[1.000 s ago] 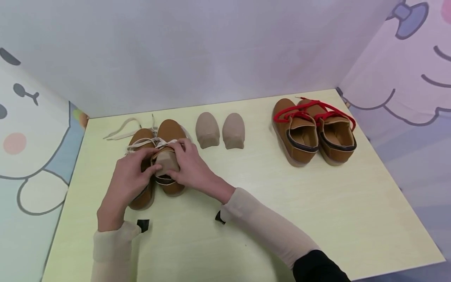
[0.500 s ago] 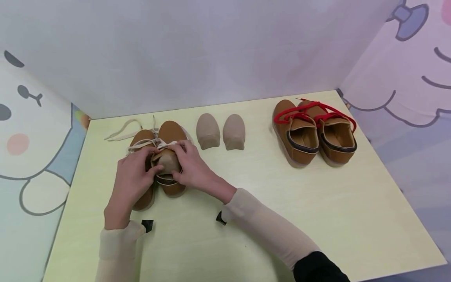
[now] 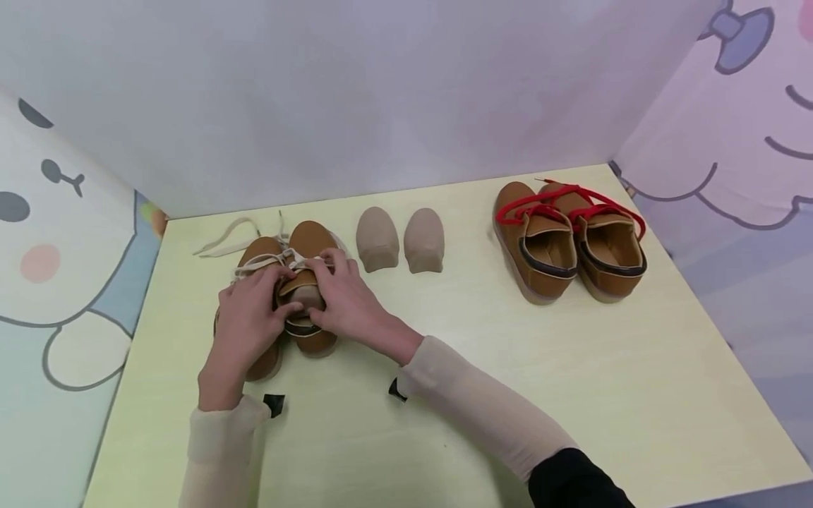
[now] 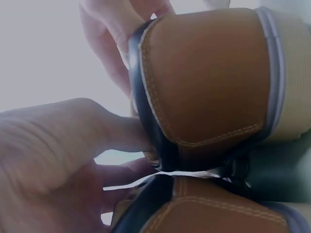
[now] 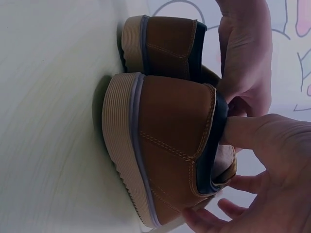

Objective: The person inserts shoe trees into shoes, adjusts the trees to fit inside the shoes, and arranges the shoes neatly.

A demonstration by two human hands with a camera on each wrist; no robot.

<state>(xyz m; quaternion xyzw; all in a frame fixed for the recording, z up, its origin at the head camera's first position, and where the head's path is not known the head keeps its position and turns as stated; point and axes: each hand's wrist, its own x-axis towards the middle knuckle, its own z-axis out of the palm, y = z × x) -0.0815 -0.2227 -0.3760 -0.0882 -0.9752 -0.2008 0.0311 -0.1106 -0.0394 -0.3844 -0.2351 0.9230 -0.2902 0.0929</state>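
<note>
A brown shoe with white laces point(image 3: 309, 236) stands at the left of the table, pressed against its mate point(image 3: 262, 247). Inside its opening sits a beige rounded shoe insert point(image 3: 307, 299), partly covered by the tongue and the hands. My left hand point(image 3: 249, 314) grips the shoe's left side at the opening, its thumb at the insert's rear. From the other side my right hand point(image 3: 348, 300) holds the shoe, fingers by the laces and outer side, thumb inside the collar. In the right wrist view the shoe's heel point(image 5: 175, 116) shows, with the right thumb reaching over the dark collar.
Two more beige inserts point(image 3: 377, 238) lie side by side behind the right hand. At the back right stands a second pair of brown shoes point(image 3: 540, 243) with red laces. A loose white lace point(image 3: 225, 240) trails toward the back left. Printed cloth walls point(image 3: 356, 106) border the table.
The beige insert has gone deeper into the shoe, and the tongue now covers more of it. Both hands have stayed at the shoe, the left thumb following the insert. The view has shifted slightly.
</note>
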